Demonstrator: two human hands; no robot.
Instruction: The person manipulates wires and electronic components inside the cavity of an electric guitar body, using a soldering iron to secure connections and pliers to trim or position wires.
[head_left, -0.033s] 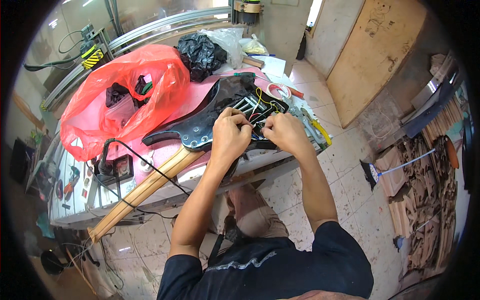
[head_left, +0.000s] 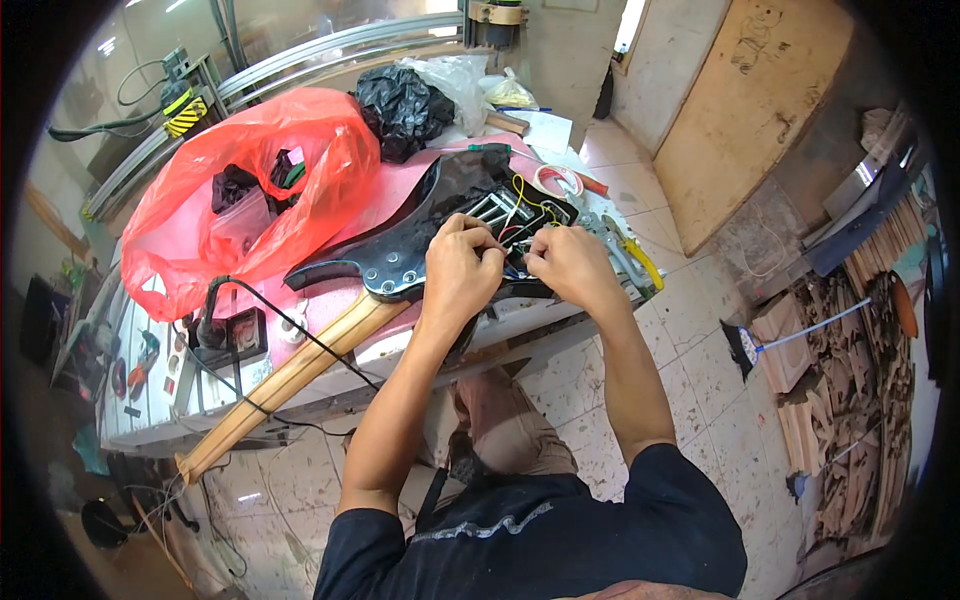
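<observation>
A black electric guitar body (head_left: 400, 235) lies back side up on the pink-covered bench, its pale wooden neck (head_left: 290, 370) reaching out over the near left edge. Metal springs and thin yellow wires (head_left: 519, 190) show in its opened cavities. My left hand (head_left: 463, 265) rests over the body, thumb and fingers pinched together at the wiring. From the right, my right hand (head_left: 572, 265) is also closed in a pinch, its fingertips close to the left ones. Whatever the fingertips hold is hidden or too small to name.
A red plastic bag (head_left: 330, 140) and a black plastic bag (head_left: 400, 105) stand behind the guitar. A green-handled screwdriver (head_left: 488, 148), a red-and-white ring (head_left: 558, 181) and yellow-handled pliers (head_left: 645, 265) lie around it. A black cable (head_left: 330, 355) crosses the neck. Wood pieces (head_left: 850, 370) are stacked at right.
</observation>
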